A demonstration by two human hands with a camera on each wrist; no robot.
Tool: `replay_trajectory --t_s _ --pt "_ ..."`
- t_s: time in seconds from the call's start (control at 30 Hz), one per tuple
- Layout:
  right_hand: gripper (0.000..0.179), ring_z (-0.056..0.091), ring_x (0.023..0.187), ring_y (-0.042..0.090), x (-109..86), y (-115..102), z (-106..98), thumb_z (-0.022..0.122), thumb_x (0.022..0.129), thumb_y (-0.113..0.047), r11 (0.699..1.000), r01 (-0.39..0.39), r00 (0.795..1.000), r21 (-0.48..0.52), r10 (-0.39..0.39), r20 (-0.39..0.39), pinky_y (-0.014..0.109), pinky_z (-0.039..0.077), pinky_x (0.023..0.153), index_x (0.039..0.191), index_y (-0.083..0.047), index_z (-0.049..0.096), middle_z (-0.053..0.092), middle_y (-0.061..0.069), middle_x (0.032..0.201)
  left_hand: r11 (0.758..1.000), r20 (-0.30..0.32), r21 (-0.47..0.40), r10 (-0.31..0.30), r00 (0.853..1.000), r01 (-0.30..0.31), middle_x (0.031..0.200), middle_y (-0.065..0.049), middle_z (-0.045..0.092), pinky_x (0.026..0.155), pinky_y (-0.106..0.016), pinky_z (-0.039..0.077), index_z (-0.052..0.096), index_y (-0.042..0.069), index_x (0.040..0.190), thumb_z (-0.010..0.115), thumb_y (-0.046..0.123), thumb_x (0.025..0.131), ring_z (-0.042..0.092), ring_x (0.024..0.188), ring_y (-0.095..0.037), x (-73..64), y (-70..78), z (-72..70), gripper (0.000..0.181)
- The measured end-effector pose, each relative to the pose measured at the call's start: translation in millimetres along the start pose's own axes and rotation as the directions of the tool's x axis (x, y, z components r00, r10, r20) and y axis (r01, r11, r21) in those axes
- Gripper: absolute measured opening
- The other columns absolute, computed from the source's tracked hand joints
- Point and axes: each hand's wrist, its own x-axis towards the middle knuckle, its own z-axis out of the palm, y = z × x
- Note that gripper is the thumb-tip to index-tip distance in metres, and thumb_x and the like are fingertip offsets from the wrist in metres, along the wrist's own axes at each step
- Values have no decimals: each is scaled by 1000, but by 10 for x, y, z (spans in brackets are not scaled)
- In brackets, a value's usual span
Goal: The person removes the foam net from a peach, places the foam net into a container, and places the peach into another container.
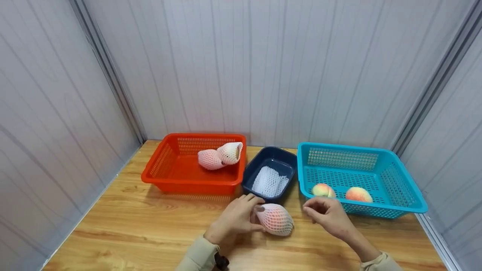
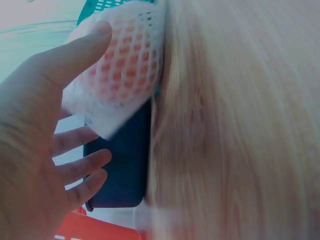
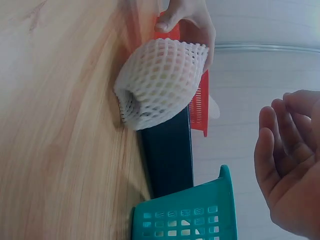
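Observation:
A peach in a white foam net (image 1: 276, 219) lies on its side on the table, reddish skin showing through the mesh. At its left end is my left hand (image 1: 239, 216), thumb and fingers apart around the net's tip; whether they touch it is hard to tell. In the left wrist view the thumb overlaps the foam net (image 2: 125, 65) while the other fingers spread loosely. My right hand (image 1: 329, 216) hovers right of the netted peach, in front of the blue basket, fingers loosely bent and holding nothing. The right wrist view shows the net's open end (image 3: 129, 105).
A red basket (image 1: 194, 186) at left holds two netted fruits (image 1: 211, 159). In the middle, a dark blue bin (image 1: 278, 152) contains loose white foam nets (image 1: 268, 181). The blue basket (image 1: 388, 207) at right holds two bare peaches (image 1: 359, 194). Panel walls (image 1: 233, 75) stand behind and beside the table.

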Motion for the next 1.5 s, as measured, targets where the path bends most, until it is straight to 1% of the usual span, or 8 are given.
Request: replay_trajectory --t_s 0.27,0.47,0.67,0.9,1.0,1.13,1.23,1.5 --pt "4 58 60 26 -10 42 30 65 91 -4 1000 3 1000 5 -3 7 29 52 54 92 -1 68 62 13 75 1000 -3 -13 -20 1000 20 115 7 57 87 -31 47 57 19 125 78 57 72 52 98 -12 -50 -17 34 69" --pt "5 58 61 35 -29 70 49 65 91 -1 1000 15 1000 6 -15 12 32 53 54 90 -5 68 62 21 75 998 4 -53 -23 1000 24 116 6 57 89 -32 47 57 19 126 75 61 74 53 99 -12 -130 -41 45 69" --pt "4 59 61 20 -6 45 64 65 91 -3 1000 -18 999 2 18 29 31 54 57 92 -4 68 63 20 79 993 43 -104 -52 998 56 119 4 56 93 -34 46 54 18 129 76 58 75 53 101 -13 -184 -54 21 71" --pt "7 59 59 24 35 1 61 66 90 0 999 19 1000 -27 -19 10 28 51 54 89 -6 69 62 9 72 988 30 -117 -94 995 97 124 1 56 95 -39 45 53 17 132 79 52 74 53 107 -17 -168 -33 -147 72" --pt "8 58 59 23 27 113 55 66 90 -2 998 39 999 -58 -39 3 27 50 52 89 -9 69 62 6 72 987 12 -122 -100 995 101 126 -1 56 97 -41 44 53 15 132 80 50 75 54 111 -19 -203 -26 -207 72" --pt "10 54 58 13 3 261 47 69 89 -6 986 110 993 -125 -114 -26 25 46 49 88 -15 70 63 0 72 985 -12 -146 -99 995 97 125 -3 57 98 -40 44 54 14 131 78 51 77 54 113 -19 -279 -14 -304 70" --pt "11 52 58 9 -33 261 46 71 89 -9 970 164 984 -178 -174 -42 24 46 50 88 -20 70 63 -6 73 982 -29 -167 -97 995 91 123 -3 57 98 -39 44 54 13 132 76 51 78 55 112 -19 -358 1 -385 69" --pt "18 60 68 8 -135 177 53 74 85 -6 935 208 974 -288 -224 -23 26 53 60 92 -22 70 67 -8 83 971 -4 -215 -110 994 107 122 4 56 94 -38 46 54 15 132 75 43 83 56 110 -16 -586 26 -552 60"
